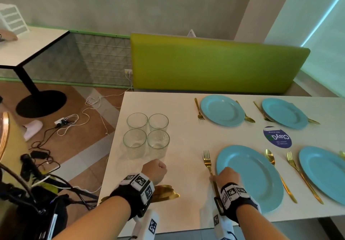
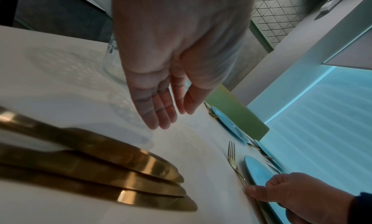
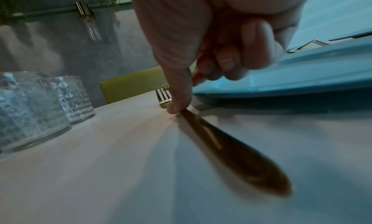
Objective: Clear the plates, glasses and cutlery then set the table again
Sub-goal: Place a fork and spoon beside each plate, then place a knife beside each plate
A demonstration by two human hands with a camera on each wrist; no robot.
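Four blue plates lie on the white table (image 1: 186,127), each with gold cutlery beside it. My right hand (image 1: 220,176) pinches the handle of a gold fork (image 1: 207,159) lying left of the near-left plate (image 1: 250,176). In the right wrist view the thumb (image 3: 177,106) presses on the fork (image 3: 221,144) and the other fingers are curled. My left hand (image 1: 156,169) hovers empty, fingers straight (image 2: 161,109), above three gold knives (image 2: 120,171) at the table's near edge. Several clear glasses (image 1: 147,135) stand grouped just beyond it.
A round blue sticker (image 1: 277,137) sits between the plates. A gold spoon (image 1: 274,165) and another fork (image 1: 298,170) lie right of the near-left plate. A green bench back (image 1: 214,64) lines the far side. Cables (image 1: 61,124) sprawl on the floor at left.
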